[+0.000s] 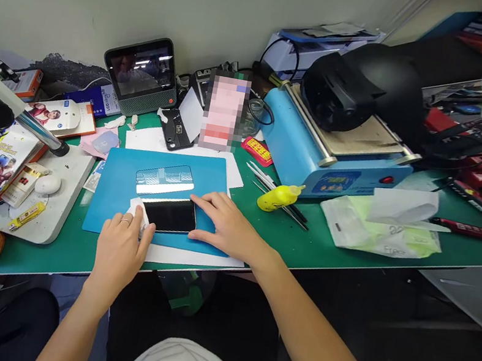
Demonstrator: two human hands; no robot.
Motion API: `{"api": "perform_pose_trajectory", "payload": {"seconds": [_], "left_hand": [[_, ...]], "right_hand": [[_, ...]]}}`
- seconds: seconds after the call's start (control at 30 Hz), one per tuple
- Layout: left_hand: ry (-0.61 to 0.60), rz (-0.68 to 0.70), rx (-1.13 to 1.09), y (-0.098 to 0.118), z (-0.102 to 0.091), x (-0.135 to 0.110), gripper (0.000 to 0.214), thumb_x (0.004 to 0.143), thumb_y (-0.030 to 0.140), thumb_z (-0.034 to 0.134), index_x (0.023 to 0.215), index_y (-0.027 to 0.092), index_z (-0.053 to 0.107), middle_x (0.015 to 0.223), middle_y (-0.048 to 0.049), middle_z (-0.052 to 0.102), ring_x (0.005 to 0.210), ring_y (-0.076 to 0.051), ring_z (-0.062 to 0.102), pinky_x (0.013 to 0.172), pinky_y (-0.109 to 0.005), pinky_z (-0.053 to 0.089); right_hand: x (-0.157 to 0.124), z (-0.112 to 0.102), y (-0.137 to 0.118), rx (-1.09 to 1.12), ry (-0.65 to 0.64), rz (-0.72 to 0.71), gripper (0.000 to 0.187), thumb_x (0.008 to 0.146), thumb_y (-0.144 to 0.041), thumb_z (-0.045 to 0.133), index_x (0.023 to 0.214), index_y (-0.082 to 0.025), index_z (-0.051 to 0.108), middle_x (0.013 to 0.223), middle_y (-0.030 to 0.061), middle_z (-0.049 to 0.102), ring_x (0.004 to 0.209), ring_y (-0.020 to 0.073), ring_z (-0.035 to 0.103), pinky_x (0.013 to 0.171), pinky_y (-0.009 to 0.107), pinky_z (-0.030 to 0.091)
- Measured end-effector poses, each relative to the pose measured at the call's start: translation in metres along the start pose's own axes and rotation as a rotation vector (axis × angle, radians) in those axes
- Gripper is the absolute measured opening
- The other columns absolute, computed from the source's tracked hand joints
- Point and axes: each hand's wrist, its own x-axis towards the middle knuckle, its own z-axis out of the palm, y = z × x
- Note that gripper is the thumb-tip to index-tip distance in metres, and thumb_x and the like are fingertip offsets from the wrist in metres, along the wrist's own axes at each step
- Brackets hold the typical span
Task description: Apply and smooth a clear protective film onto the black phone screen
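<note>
A smartphone [169, 215] with a dark screen lies face up on the blue mat [120, 162], near its front edge. At its left end my left hand [122, 242] holds a folded white tissue [141, 212] against the phone, fingers closed on it. My right hand [228, 223] grips the phone's right end, with the index finger at the far corner and the thumb at the near one. Just beyond the phone lies a clear glass panel [165, 179] with a thin dark border, reflecting light. It is apart from both hands.
A yellow squeeze bottle [279, 198], thin tools [264, 178] and a blue machine [320, 157] stand to the right, with a tissue pack [379, 227] in front. Behind are a smart display [142, 73] and a black phone part [176, 130]. A white base plate [52, 216] is left.
</note>
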Motion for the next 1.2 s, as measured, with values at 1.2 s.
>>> {"api": "perform_pose_trajectory", "payload": {"seconds": [1.2], "left_hand": [[-0.138,0.095,0.019,0.032,-0.011,0.018,0.047,0.116,0.028,0.046,0.153,0.007,0.065,0.107,-0.0176,0.082,0.099,-0.033,0.075,0.08,-0.043,0.052]], "right_hand": [[-0.003,0.001,0.002,0.02,0.017,-0.023,0.081,0.102,-0.064,0.071,0.167,-0.02,0.053,0.162,0.0187,0.066,0.134,0.0396,0.064,0.115,0.066,0.057]]}}
